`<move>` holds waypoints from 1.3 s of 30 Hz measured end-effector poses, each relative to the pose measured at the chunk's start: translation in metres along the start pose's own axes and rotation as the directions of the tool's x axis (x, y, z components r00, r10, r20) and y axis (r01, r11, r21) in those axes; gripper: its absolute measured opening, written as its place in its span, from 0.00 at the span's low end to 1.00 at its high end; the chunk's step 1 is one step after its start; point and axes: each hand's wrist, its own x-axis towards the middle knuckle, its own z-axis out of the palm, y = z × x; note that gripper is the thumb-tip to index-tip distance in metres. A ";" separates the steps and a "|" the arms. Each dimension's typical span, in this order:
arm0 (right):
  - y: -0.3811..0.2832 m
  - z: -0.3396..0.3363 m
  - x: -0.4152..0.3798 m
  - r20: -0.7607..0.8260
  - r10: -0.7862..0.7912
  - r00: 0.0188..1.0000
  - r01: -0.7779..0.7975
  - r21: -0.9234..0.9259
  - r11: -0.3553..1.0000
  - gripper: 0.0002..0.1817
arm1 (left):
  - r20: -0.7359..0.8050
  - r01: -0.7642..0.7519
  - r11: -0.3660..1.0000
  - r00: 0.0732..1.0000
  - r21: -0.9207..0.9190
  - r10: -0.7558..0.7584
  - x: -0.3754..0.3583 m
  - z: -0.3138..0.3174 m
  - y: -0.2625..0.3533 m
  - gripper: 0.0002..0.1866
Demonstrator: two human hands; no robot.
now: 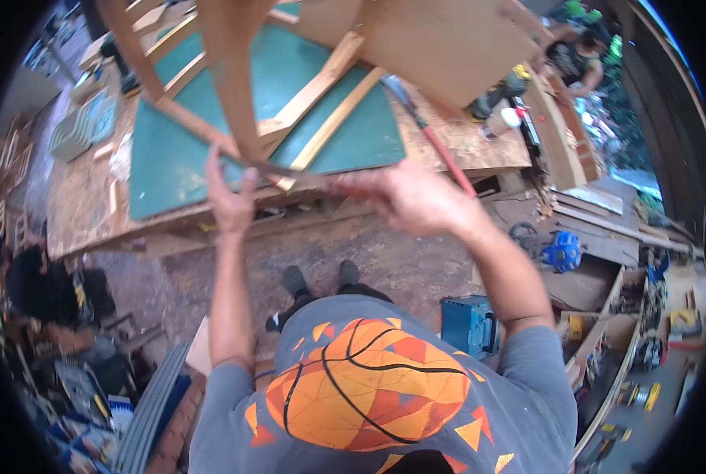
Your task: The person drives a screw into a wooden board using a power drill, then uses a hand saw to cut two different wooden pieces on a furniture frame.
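My right hand point(420, 197) is closed around the reddish handle of a tool point(353, 186), perhaps a chisel or file. Its dark blade points left, at the lower corner of a wooden chair-like frame point(230, 71). At that corner, my left hand point(230, 201) is raised, with index finger and thumb spread against the wood. The frame rests on a green board point(163, 166) on the workbench point(76, 209). A hammer with a red handle point(444, 154) lies to the right, its head on the bench.
A person point(578, 67) is at the upper right, beyond a bottle point(501, 121) and a yellow-and-black power tool point(495, 91). Behind me on the floor are a teal toolbox point(465, 322) and a blue machine point(562, 251). Grey strips point(152, 411) lie lower left.
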 end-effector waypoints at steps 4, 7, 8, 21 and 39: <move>0.030 0.066 -0.032 -0.063 -0.038 0.997 0.052 0.232 0.971 0.33 | 0.101 -0.011 0.960 0.994 -0.278 0.041 0.079 0.014 0.032 0.43; 0.036 0.098 -0.065 -0.083 0.103 0.991 -0.066 0.363 0.929 0.33 | 0.070 0.045 0.979 0.997 -0.199 -0.031 0.089 0.035 0.040 0.32; 0.039 0.104 -0.076 -0.055 0.185 0.981 -0.149 0.395 0.906 0.31 | -0.050 0.037 0.996 0.998 -0.081 -0.041 0.089 0.041 0.037 0.26; 0.077 0.115 -0.113 -0.070 0.157 0.985 -0.094 0.547 0.832 0.27 | -0.173 0.095 0.993 0.979 -0.067 -0.105 0.058 0.051 0.065 0.28; 0.198 0.095 -0.122 -0.595 0.757 0.269 0.171 0.803 0.570 0.07 | -0.231 0.035 0.993 0.971 -0.117 -0.061 0.099 0.038 0.114 0.17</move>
